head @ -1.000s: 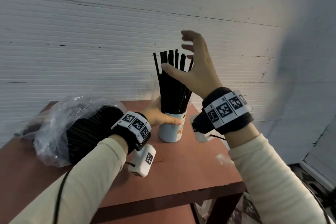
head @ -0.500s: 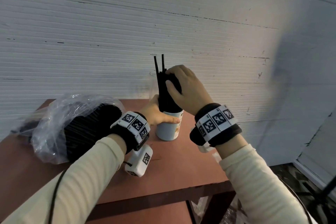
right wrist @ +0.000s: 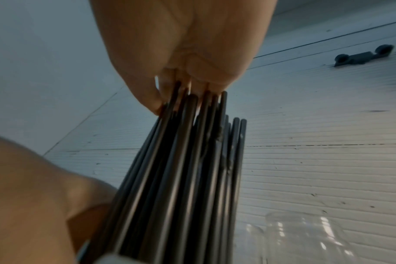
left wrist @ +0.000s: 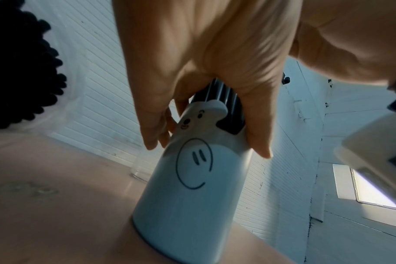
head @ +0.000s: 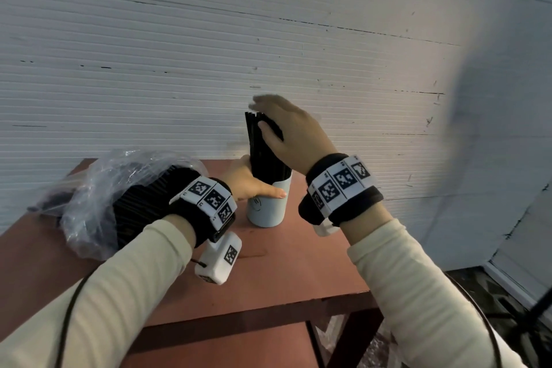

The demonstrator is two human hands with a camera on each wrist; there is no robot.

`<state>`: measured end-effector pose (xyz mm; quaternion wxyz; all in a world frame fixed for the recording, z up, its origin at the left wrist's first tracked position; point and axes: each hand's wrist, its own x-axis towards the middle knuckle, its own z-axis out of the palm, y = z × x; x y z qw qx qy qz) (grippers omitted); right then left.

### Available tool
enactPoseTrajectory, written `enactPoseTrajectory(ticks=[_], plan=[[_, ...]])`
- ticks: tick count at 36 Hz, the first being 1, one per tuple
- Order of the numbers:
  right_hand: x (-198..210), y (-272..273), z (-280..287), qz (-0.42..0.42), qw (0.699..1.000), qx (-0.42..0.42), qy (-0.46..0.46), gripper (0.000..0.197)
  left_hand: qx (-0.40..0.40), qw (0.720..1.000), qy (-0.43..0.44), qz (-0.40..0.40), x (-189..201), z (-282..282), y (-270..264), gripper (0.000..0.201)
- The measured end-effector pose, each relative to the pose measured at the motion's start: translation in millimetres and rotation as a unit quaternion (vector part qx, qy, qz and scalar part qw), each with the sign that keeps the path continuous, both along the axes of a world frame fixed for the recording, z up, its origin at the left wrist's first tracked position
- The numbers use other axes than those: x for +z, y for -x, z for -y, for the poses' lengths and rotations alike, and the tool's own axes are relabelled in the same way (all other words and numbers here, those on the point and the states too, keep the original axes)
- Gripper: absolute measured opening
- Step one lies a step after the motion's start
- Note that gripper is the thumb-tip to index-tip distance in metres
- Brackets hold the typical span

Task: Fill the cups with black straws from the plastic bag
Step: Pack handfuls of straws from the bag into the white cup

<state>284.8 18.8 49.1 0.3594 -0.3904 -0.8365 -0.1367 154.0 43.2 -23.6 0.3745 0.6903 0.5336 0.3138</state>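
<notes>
Head view: a bundle of thin black plastic straws (head: 263, 152) is seen standing upright in a pale blue paper cup (head: 266, 207) on a reddish-brown wooden table (head: 298, 272). The cup is gripped near its rim by the left hand (head: 249, 181), thumb across the front. The straw tops are covered by the right hand (head: 294, 130), its flat fingers (right wrist: 170, 85) laid on their ends. A smiling face and a small bear are drawn on the cup (left wrist: 192, 171); no writing can be read. A crumpled clear plastic bag (head: 98, 188) of more straws lies just left, partly hidden behind the left wrist. A ribbed white wall (head: 179, 69) is behind.
</notes>
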Motion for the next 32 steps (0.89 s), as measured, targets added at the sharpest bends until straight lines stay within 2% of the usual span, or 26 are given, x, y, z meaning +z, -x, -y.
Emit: enactPoseTrajectory(ticks=[3,9,14,17,21,23,25,26,29,30,32], plan=[[-10.4,-2.3,-1.7,0.022,0.998,-0.039,-0.034,0.033,0.003,1.000,-0.002,0.002,-2.1,0.8,0.9,0.083],[-6.3,-2.2,6.0,-0.010,0.995,-0.084,-0.049,0.048,0.015,1.000,-0.010,0.013,-4.3,3.4,-0.4,0.093],[-6.1,-4.4,9.2,-0.026,0.991,-0.108,0.078,0.047,0.021,1.000,-0.002,0.012,-4.1,6.3,0.2,0.100],[-5.4,-5.6,10.0,-0.040,0.989,-0.104,0.101,0.046,0.018,1.000,-0.001,0.011,-2.6,9.3,0.2,0.101],[1.2,-6.7,8.8,-0.028,0.987,-0.102,0.119,0.050,-0.003,1.000,-0.001,0.002,-2.8,15.9,3.8,0.087],[3.9,-3.9,12.1,-0.053,0.989,-0.080,0.110,0.054,0.004,1.000,-0.011,0.002,-2.3,19.8,9.5,0.086],[6.2,2.8,18.4,-0.094,0.990,-0.042,0.101,0.057,0.033,0.999,-0.017,-0.021,2.8,26.3,18.9,0.093],[7.1,7.3,21.8,-0.110,0.989,-0.025,0.092,0.057,0.052,0.998,-0.021,-0.029,5.9,30.1,25.0,0.089],[6.8,23.5,31.0,-0.124,0.992,0.004,0.032,0.052,0.085,0.993,-0.087,0.007,17.4,41.0,47.5,0.038],[5.6,29.6,33.6,-0.125,0.992,0.009,0.009,0.048,0.095,0.989,-0.113,0.021,22.9,45.9,54.7,0.029],[1.5,42.9,38.4,-0.133,0.991,0.026,-0.014,0.038,0.121,0.979,-0.158,0.034,34.1,54.0,69.0,0.025]])
